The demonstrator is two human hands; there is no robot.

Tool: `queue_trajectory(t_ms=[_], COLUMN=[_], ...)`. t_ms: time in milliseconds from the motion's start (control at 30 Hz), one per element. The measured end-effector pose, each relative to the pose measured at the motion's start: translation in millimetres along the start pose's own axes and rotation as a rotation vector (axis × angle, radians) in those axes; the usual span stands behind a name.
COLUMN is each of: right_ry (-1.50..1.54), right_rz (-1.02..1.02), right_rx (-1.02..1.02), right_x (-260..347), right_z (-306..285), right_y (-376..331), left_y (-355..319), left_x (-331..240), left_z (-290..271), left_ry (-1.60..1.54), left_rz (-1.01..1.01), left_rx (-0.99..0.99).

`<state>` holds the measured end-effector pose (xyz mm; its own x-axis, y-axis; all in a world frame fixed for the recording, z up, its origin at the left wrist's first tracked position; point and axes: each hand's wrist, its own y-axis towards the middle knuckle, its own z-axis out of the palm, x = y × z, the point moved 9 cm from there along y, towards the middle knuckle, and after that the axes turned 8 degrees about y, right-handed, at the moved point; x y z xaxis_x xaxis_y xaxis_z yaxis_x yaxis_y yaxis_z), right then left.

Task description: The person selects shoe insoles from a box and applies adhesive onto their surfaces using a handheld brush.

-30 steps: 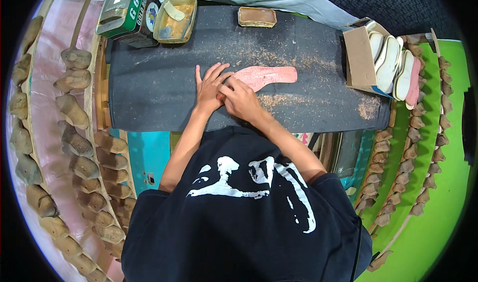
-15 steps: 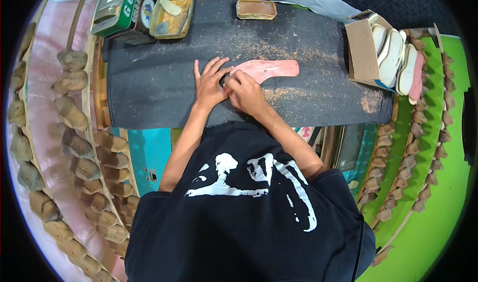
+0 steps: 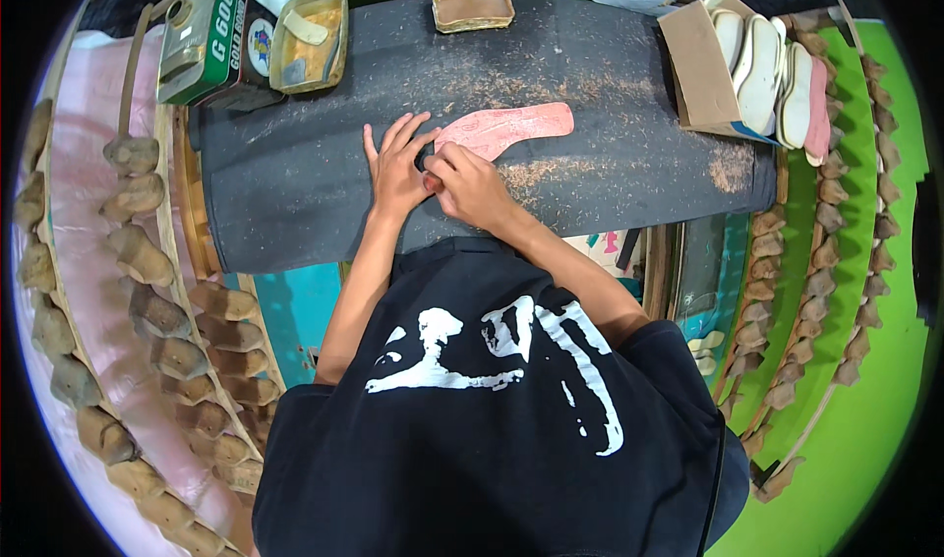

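Observation:
A pink shoe insole (image 3: pixel 511 126) lies flat on the dark grey work surface (image 3: pixel 295 183), its toe pointing right. My left hand (image 3: pixel 395 164) rests flat with fingers spread, pressing down the insole's near end. My right hand (image 3: pixel 470 185) is closed just beside it at the same end, gripping a small dark tool that is mostly hidden by the fingers. Brown shavings are scattered around the insole.
A green tin (image 3: pixel 202 51) and an open yellowish glue tin (image 3: pixel 307 38) stand at the back left, a small brown tray (image 3: pixel 473 10) at the back. A cardboard box (image 3: pixel 700 65) of pale insoles sits at the right. Rows of wooden shoe lasts (image 3: pixel 147 262) flank both sides.
Both hands stay on the insole's near end; the right hand has shifted slightly along the edge. The view has tilted a little.

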<state>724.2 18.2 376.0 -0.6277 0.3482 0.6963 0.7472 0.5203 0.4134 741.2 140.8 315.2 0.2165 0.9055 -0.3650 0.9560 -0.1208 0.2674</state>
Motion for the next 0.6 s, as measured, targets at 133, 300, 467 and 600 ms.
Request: queue_trajectory(t_ms=[133,300,467,600], right_ry=[0.04,-0.268,-0.215,0.139], right_rz=[0.13,0.154,0.008,0.536], right_rx=[-0.266,-0.217,0.04,-0.272], right_x=[-31.3,-26.4,5.7,-69.1], right_z=[-41.6,-63.3,-16.7,-67.2], right_y=[-7.8,-17.8,-14.2,-34.8], left_y=[0.3,5.2,-1.5,1.9], left_x=[-5.4,-10.8,0.2,-7.4], left_z=[-0.8,-1.7,4.6,-3.5], left_ry=[-0.076,-0.073,-0.003,-0.053], left_rz=[-0.056,-0.031,-0.041,-0.059], left_rx=[0.034,0.043,0.01,0.04])
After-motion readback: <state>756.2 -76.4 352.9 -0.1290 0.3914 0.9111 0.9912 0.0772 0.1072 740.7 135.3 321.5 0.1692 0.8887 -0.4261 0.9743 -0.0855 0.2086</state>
